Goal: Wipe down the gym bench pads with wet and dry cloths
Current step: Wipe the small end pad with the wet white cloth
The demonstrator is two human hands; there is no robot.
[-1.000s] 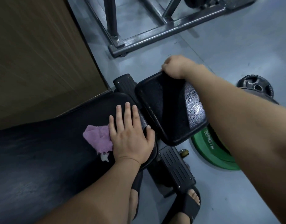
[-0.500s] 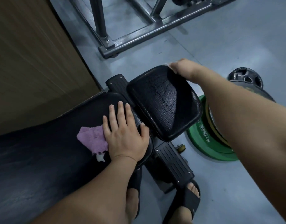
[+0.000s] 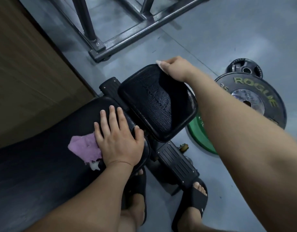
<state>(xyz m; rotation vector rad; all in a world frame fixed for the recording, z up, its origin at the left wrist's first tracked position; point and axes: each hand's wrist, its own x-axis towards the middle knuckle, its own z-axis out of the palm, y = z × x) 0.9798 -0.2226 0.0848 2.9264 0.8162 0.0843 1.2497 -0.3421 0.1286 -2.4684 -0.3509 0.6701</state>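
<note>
Grey floor (image 3: 219,30); right hand (image 3: 175,69) grips seat pad (image 3: 144,108) (glossy).

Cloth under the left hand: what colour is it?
The cloth is lilac-pink, with a small white scrap at its near edge; it shows in the head view.

Grey floor (image 3: 228,30). Wood panel (image 3: 27,72) on the left. Steel rack base (image 3: 127,36) up top, bolted at the corner, with a dark upright post (image 3: 84,17). On the right, a black ROGUE plate (image 3: 251,101) lies overlapping a green plate (image 3: 199,136). A small black plate (image 3: 245,67) with grip holes sits just behind, its near edge hidden.
</note>
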